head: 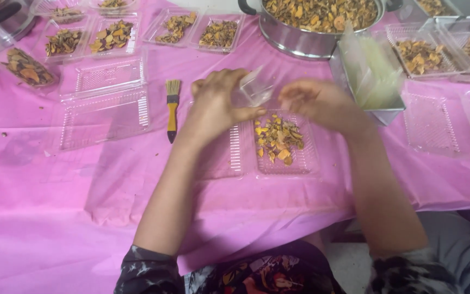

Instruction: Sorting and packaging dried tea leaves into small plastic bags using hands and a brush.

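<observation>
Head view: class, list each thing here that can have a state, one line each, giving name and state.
Left hand: pinching a small clear packet.
Right hand: fingers curled, beside the packet.
Middle clamshell box: open, part-filled with dried yellow pieces.
Left clamshell box: open, nothing in it.
Steel pot: uncovered, full.
Brush: lying flat on the pink cloth.

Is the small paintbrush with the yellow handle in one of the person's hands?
No, the yellow-handled paintbrush lies alone on the pink tablecloth, left of the left hand, while both hands hold a small clear plastic piece.
</observation>
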